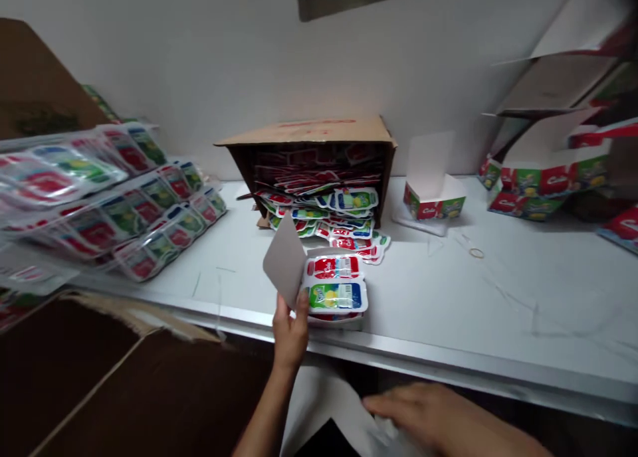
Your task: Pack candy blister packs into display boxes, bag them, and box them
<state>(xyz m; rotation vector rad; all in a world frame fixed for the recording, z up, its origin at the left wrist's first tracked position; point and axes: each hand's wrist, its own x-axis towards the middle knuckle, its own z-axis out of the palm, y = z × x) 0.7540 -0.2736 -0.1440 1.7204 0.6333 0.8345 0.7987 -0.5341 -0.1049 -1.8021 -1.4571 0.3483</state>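
A small open carton [331,319] stands at the table's front edge, its grey-white lid flap [286,261] raised on the left. Red cola and green lemon sachets [335,284] fill it, lying flat on top. My left hand [290,327] grips the carton's near left corner, thumb beside the sachets and fingers behind the flap. Below the table edge, my right hand [413,407] is blurred by motion, its forefinger pointing left. Clear plastic [389,437] shows under it, and I cannot make out whether the hand holds it.
Behind the carton, a brown box [304,133] lies on its side, full of sachets that spill forward. Sachet strips [164,224] are piled at left, above an open cardboard box [149,377]. Printed cartons [541,184] stack at right. One small carton [433,201] and a rubber band [476,252] lie nearer.
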